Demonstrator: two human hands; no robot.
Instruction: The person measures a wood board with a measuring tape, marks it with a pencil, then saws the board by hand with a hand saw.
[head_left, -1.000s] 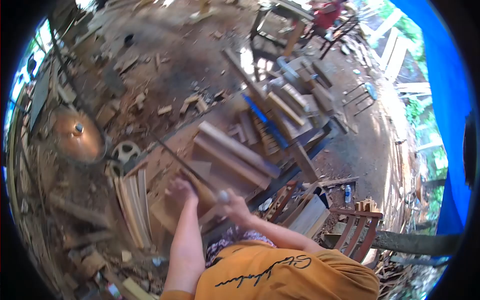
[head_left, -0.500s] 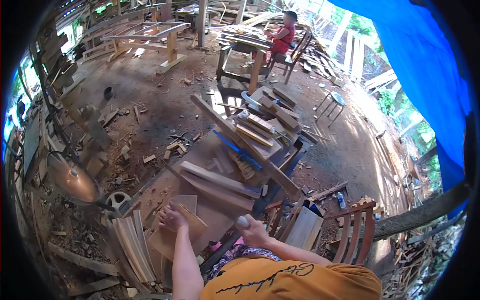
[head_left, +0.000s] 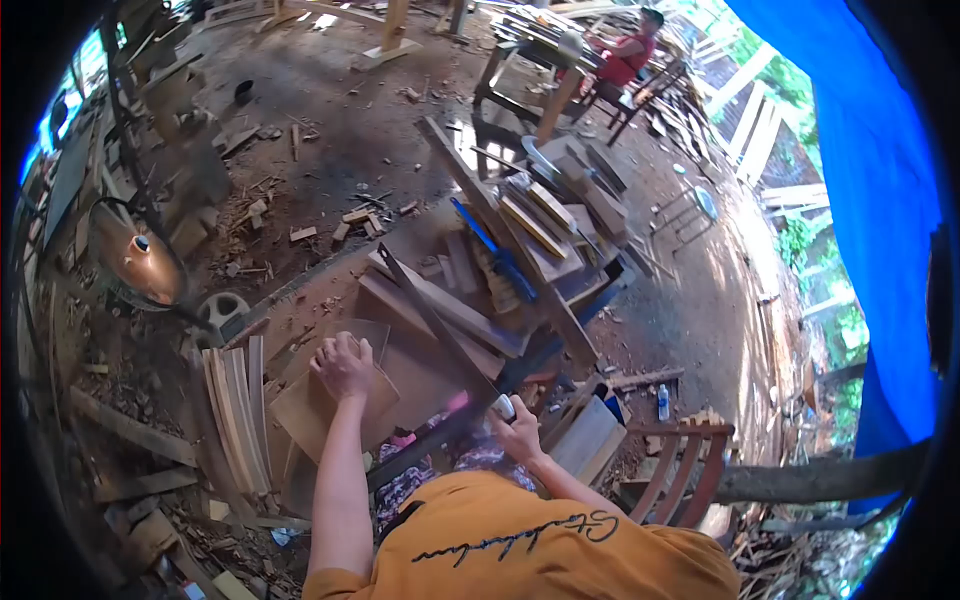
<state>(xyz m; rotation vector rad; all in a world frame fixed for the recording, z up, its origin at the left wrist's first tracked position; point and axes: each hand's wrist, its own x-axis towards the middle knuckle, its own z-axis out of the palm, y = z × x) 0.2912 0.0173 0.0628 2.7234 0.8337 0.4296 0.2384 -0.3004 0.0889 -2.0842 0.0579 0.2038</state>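
A flat, thin wooden board (head_left: 335,412) lies across the work surface in front of me. My left hand (head_left: 343,367) bears down on its far part, fingers bent over it; their tips are partly hidden. In my right hand (head_left: 518,432) is the pale handle of a handsaw (head_left: 437,322). Its long dark blade slants up and to the left, above a stack of planks. The blade is apart from the board under my left hand.
Beyond the saw, planks (head_left: 450,312) and a pile of cut timber (head_left: 545,215) crowd the bench. A blue-handled tool (head_left: 507,262) lies there. Curved slats (head_left: 238,415) stand at left, a wooden chair (head_left: 680,465) at right. A person (head_left: 628,55) sits at a far table.
My right hand has raised the saw, so its blade now points more steeply away from me. The view has shifted; my left hand stays on the board.
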